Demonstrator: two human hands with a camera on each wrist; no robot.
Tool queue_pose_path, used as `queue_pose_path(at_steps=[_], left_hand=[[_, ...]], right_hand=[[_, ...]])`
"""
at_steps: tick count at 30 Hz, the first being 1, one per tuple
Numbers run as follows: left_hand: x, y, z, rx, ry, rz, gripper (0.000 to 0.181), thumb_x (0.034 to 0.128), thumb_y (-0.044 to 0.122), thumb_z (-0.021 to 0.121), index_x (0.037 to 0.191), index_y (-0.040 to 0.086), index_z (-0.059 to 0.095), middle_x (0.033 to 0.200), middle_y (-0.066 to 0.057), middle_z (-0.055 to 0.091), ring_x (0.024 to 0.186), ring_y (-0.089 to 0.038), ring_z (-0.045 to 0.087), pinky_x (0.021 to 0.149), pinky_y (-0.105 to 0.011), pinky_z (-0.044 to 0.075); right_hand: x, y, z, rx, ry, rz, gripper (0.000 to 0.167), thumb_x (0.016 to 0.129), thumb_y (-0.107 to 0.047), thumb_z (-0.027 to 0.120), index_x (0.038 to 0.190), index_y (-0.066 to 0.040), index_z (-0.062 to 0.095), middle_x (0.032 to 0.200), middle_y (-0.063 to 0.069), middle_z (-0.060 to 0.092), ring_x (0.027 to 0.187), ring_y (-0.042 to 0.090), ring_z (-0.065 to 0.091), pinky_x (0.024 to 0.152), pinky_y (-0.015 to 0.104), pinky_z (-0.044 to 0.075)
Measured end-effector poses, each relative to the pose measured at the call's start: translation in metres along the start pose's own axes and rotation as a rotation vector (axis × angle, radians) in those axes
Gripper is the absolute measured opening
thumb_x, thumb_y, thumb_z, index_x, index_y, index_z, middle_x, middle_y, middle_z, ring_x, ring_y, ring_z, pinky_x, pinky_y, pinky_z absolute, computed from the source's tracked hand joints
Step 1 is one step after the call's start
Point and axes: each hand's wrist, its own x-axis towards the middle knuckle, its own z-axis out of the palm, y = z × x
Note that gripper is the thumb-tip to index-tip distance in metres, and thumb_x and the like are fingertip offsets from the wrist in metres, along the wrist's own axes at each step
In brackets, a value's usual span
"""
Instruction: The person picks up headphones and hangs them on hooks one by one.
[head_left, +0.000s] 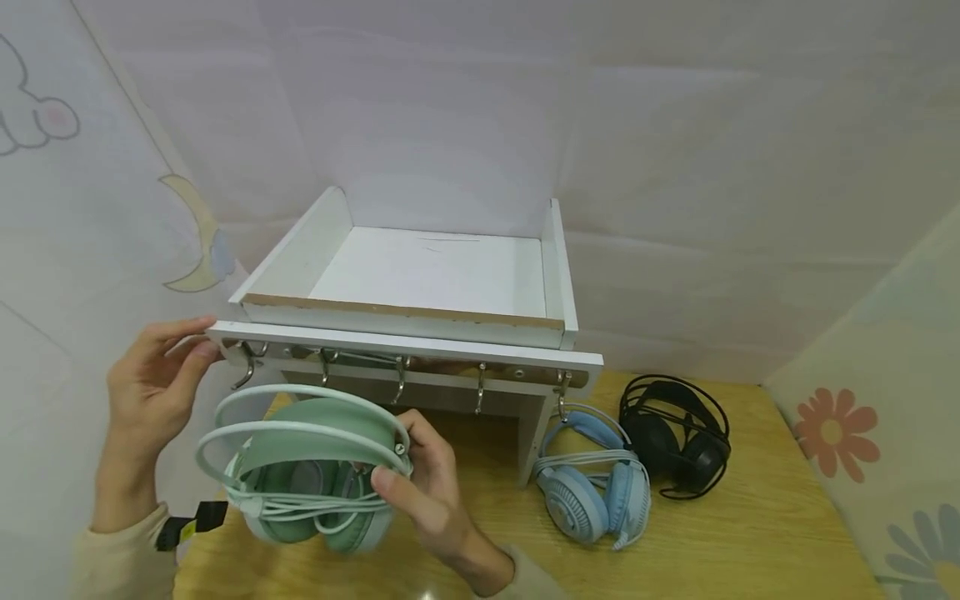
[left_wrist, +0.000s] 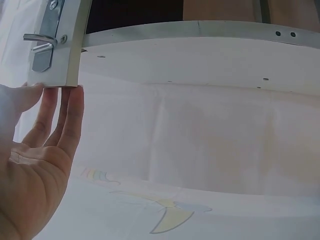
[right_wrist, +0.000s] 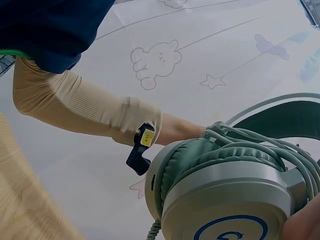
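Observation:
My right hand (head_left: 435,492) grips a mint-green headset (head_left: 322,433) by one side of its headband, with the thumb in front. Its cable is bundled across the ear cups, and in the right wrist view a blue logo marks the pale cup (right_wrist: 230,200). The headset is held in front of a white hook rack (head_left: 405,346) bearing several metal hooks (head_left: 401,379). At the rack's left end, my left hand (head_left: 153,392) touches the board with its fingertips and thumb; the left wrist view shows the fingers (left_wrist: 72,120) fairly straight against the board's end.
A light-blue headset (head_left: 592,483) with a bundled cable lies on the wooden table (head_left: 720,533), right of the rack. Beside it is a black headset (head_left: 678,437). Above the hooks, the white shelf (head_left: 435,271) has raised sides. Printed cloth (head_left: 675,167) hangs behind.

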Motion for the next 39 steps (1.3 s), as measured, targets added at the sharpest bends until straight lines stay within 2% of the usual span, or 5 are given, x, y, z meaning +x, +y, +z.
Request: queue_pose_path(at_steps=[9,15,22,34,39], left_hand=[[-0.003,0.002,-0.008,-0.017,-0.03,-0.054,0.03,0.0932,-0.028,0.058,0.122,-0.035,0.053,0.123,-0.017,0.074,0.103,-0.02,0.077,0.091,-0.024,0.065],[0.004,0.007,-0.008,-0.039,-0.063,-0.091,0.026,0.0945,-0.031,0.051,0.12,-0.037,0.052,0.122,-0.019,0.073,0.107,-0.023,0.078,0.09,-0.028,0.066],[0.011,0.013,-0.008,-0.036,-0.046,-0.142,0.024,0.0929,-0.034,0.048,0.115,-0.037,0.055,0.117,-0.02,0.074,0.102,-0.022,0.079,0.087,-0.03,0.066],[0.013,0.019,-0.008,-0.053,-0.028,-0.157,0.024,0.0913,-0.036,0.046,0.113,-0.037,0.056,0.115,-0.021,0.075,0.099,-0.022,0.08,0.084,-0.031,0.067],[0.013,0.021,-0.008,-0.042,-0.027,-0.166,0.024,0.0912,-0.036,0.046,0.113,-0.037,0.056,0.115,-0.021,0.075,0.099,-0.021,0.08,0.084,-0.03,0.067]], right_hand=[[0.004,0.008,0.004,0.01,-0.001,0.0,0.033,0.102,-0.012,0.059,0.111,0.018,0.048,0.094,0.04,0.053,0.102,0.008,0.063,0.094,0.028,0.059],[0.004,0.011,0.006,-0.001,0.018,0.006,0.031,0.101,-0.011,0.059,0.111,0.017,0.05,0.094,0.04,0.054,0.101,0.01,0.063,0.093,0.029,0.059],[0.004,0.019,0.009,0.0,0.019,0.016,0.03,0.101,-0.01,0.06,0.111,0.016,0.05,0.094,0.042,0.054,0.101,0.01,0.064,0.092,0.028,0.059],[0.007,0.032,0.015,0.003,0.016,0.023,0.032,0.101,-0.012,0.061,0.11,0.016,0.05,0.092,0.043,0.052,0.1,0.006,0.062,0.087,0.022,0.058],[0.007,0.036,0.017,-0.003,0.032,0.038,0.032,0.1,-0.012,0.061,0.11,0.016,0.051,0.093,0.042,0.056,0.099,0.005,0.065,0.087,0.024,0.06]])
